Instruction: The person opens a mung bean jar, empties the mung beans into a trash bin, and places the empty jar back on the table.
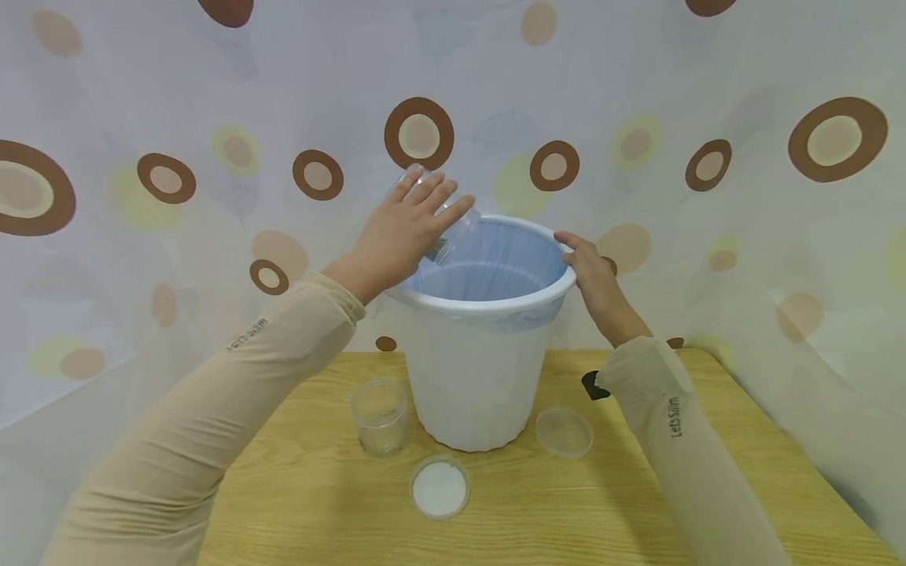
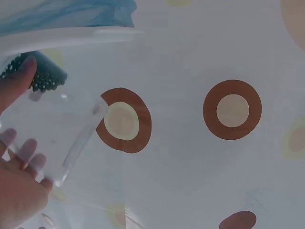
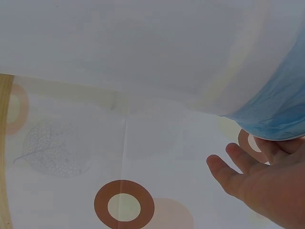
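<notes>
A white trash bin [image 1: 476, 385] lined with a blue plastic bag [image 1: 510, 255] stands upright on the wooden table. Over its left rim, my left hand [image 1: 406, 232] grips a clear plastic jar [image 1: 463, 228], tipped with its mouth toward the bin's inside. Dark green beads [image 2: 47, 78] are gathered in the jar at its lower side, by my thumb in the left wrist view. My right hand [image 1: 594, 275] holds the bin's rim on the right; in the right wrist view two of its fingers [image 3: 228, 174] extend away from the bin.
A clear jar [image 1: 380, 417] stands left of the bin's base. In front is a round clear container with white contents [image 1: 440, 489]. A clear round lid [image 1: 564, 431] lies to the right, near a small black piece [image 1: 594, 385]. Behind hangs a patterned sheet [image 1: 453, 63].
</notes>
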Motion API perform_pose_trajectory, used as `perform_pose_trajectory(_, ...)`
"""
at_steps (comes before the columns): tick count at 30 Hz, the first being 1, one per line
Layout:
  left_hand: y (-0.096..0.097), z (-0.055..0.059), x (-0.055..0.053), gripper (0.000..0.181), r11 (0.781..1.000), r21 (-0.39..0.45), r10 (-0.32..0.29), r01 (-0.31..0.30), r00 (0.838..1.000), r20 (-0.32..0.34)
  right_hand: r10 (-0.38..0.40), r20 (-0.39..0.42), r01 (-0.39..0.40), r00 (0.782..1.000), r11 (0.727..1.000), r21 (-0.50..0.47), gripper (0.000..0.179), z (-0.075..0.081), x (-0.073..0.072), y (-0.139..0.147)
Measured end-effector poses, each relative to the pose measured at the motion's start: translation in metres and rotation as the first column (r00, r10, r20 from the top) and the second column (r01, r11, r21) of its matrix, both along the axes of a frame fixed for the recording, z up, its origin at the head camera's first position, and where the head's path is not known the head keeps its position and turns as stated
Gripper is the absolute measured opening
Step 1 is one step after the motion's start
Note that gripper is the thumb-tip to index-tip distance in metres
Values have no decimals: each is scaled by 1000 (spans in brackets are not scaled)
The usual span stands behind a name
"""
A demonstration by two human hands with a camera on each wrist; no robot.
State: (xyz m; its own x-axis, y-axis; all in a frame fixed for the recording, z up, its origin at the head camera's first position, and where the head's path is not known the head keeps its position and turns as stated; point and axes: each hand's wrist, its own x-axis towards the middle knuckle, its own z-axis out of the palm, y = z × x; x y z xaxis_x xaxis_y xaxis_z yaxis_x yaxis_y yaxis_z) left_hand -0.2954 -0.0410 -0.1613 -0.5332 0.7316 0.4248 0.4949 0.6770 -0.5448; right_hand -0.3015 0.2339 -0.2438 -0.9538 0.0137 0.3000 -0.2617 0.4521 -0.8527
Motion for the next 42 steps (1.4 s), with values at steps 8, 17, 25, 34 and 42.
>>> perform_pose_trajectory(8,3,1,0,74,998,-48,36,-31,996,87,68,-49,-69,996,997,-29,53,-7,5,3)
perform_pose_trajectory(17,0,-4,-2,74,998,-48,40,-36,996,78,61,-63,-62,996,998,-15,52,-8,5,4)
perform_pose_trajectory(25,-2,-4,-1,75,998,-53,38,-33,995,93,64,-57,-65,996,998,-19,53,-8,5,3)
perform_pose_trajectory(34,1,0,-3,69,1000,17,-22,23,1000,-20,70,-52,-71,996,997,-24,52,-8,5,3)
perform_pose_trajectory(42,1,-3,-3,72,998,-65,17,-16,999,29,34,1,-33,999,999,-23,53,-3,3,0)
